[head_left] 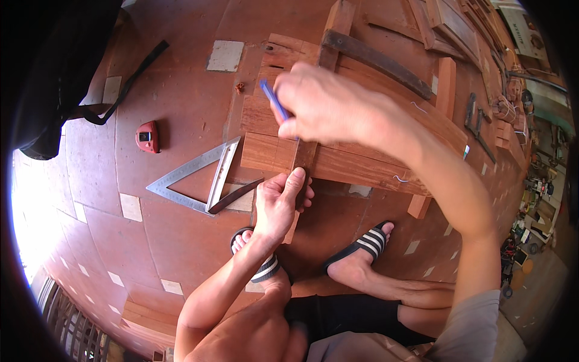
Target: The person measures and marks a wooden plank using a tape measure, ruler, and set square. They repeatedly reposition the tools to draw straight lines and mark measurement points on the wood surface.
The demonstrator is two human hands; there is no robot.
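On a tiled workshop floor [193,99], reddish wooden boards [362,164] are laid side by side over a crosspiece [446,87], and a blue pen [275,102] is held above their left ends in a person's right hand [316,102]. The pen is gripped in closed fingers, its upper end left jutting out to the left of the knuckles; whether its tip is in contact with the wood cannot be told, as the hand is blurred and the lower part is mostly covered.

A narrow dark strip [306,154] is pinched at its near end by the left hand [277,202], the thumb pressed on top and the fingertips curled around the far side. The strip is set across the boards, just below the right hand, and its full shape is hidden.

The pen is judged light, stiff and smooth, best held low on the barrel. The strip is judged rigid and easily nudged askew, so it is best pinned firmly where the thumb is placed. The boards are judged heavy and hard, to be lifted by their ends.

To the left, a metal triangle square [222,175] and a red tape measure [147,137] are seen.
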